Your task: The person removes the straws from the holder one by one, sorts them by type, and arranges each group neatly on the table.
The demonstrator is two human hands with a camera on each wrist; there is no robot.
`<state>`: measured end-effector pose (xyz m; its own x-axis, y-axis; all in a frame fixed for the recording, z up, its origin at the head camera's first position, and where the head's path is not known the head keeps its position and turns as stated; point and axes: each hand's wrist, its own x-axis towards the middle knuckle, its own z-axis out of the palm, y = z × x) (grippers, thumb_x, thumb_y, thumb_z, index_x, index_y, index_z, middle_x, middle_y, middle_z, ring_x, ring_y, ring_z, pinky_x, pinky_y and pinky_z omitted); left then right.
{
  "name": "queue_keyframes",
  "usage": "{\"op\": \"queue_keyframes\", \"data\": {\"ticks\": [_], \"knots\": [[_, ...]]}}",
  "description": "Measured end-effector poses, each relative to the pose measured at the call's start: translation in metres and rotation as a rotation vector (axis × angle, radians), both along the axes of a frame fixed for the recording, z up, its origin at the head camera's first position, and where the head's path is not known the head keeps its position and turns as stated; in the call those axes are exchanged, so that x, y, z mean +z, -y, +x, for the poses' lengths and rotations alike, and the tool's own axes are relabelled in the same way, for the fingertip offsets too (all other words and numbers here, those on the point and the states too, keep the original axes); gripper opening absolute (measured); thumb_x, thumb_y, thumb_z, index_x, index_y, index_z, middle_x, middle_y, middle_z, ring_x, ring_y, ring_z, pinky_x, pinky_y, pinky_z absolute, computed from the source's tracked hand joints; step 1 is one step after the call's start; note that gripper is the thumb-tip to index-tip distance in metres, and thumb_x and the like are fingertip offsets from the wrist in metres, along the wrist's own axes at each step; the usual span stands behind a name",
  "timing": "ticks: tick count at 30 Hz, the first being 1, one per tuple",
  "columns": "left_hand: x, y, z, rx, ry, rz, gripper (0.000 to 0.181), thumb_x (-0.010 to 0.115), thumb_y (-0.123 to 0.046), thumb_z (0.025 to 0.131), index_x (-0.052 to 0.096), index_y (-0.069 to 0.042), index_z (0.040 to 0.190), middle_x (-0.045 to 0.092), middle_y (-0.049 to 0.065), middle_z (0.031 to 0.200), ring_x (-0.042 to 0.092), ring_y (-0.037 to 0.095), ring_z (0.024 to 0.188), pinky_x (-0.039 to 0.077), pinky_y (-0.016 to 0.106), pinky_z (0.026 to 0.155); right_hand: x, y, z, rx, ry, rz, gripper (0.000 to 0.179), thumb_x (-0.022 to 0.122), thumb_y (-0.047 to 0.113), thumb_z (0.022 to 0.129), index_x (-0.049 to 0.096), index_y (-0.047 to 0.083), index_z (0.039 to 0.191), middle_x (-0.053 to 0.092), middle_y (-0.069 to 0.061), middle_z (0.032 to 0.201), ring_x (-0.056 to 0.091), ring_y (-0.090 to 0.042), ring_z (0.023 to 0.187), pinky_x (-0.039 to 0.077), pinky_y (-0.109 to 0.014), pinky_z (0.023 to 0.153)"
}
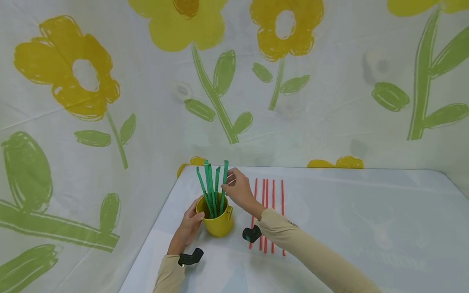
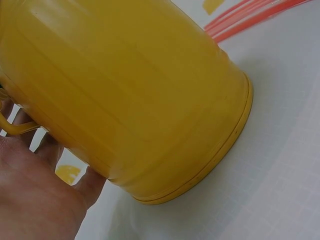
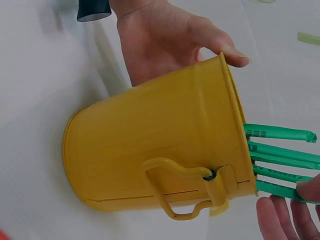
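Note:
A yellow pail [image 1: 219,226] with small side handles stands on the table, tilted a little. My left hand [image 1: 190,226] holds it from the left side, thumb at the rim and fingers around the wall. Several slim green wrapped straws [image 3: 280,132] with dark print stand in the pail, their tops above the rim. The rightmost green straw [image 1: 225,169] is pinched between the thumb and fingers of my right hand [image 1: 239,189], its lower end inside the pail. The pail's wall hides the lower ends in the right wrist view.
Several red straws [image 1: 282,203] lie roughly parallel on the white table [image 1: 348,228], right of the pail and partly under my right forearm. A flower-printed cloth [image 1: 154,101] hangs behind and to the left of the table. Each wrist carries a black camera mount [image 1: 191,257].

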<state>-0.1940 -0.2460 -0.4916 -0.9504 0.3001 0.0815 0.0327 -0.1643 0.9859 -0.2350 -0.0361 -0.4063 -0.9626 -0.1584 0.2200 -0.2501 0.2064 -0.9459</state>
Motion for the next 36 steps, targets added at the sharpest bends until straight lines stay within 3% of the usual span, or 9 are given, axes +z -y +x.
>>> {"op": "queue_keyframes", "data": {"ticks": [9, 17, 29, 36], "knots": [[-0.004, 0.001, -0.001, 0.009, -0.009, -0.01, 0.062, 0.048, -0.014, 0.091, 0.024, -0.006, 0.148, 0.032, 0.008, 0.144, 0.036, 0.015, 0.127, 0.033, 0.019, 0.102, 0.009, -0.005, 0.004, -0.008, -0.136, 0.042, 0.017, 0.062, 0.004, 0.087, 0.053, 0.006, 0.102, 0.061, -0.005, 0.087, 0.06, -0.019, 0.086, 0.052, -0.033, 0.079], [-0.005, 0.0, -0.001, 0.018, 0.001, -0.019, 0.062, 0.048, -0.015, 0.09, 0.025, -0.007, 0.148, 0.034, 0.006, 0.143, 0.035, 0.018, 0.127, 0.033, 0.019, 0.102, 0.015, -0.008, 0.008, -0.042, -0.194, -0.032, 0.023, 0.063, 0.005, 0.087, 0.051, 0.007, 0.107, 0.058, -0.005, 0.091, 0.06, -0.016, 0.084, 0.052, -0.029, 0.077], [-0.005, 0.001, -0.001, 0.021, -0.012, -0.026, 0.061, 0.046, -0.012, 0.091, 0.024, -0.005, 0.148, 0.036, 0.004, 0.141, 0.037, 0.015, 0.126, 0.033, 0.019, 0.102, 0.028, -0.017, 0.011, -0.065, -0.199, -0.154, 0.025, 0.064, 0.007, 0.088, 0.052, 0.003, 0.109, 0.06, -0.012, 0.097, 0.062, -0.023, 0.089, 0.054, -0.033, 0.075], [-0.005, 0.0, -0.001, 0.016, -0.015, -0.032, 0.061, 0.045, -0.012, 0.091, 0.024, -0.006, 0.148, 0.036, 0.004, 0.141, 0.036, 0.015, 0.126, 0.033, 0.019, 0.102, 0.056, -0.027, 0.028, -0.041, -0.22, -0.233, 0.025, 0.06, -0.001, 0.088, 0.049, -0.006, 0.11, 0.058, -0.023, 0.098, 0.061, -0.033, 0.089, 0.054, -0.027, 0.072]]}}
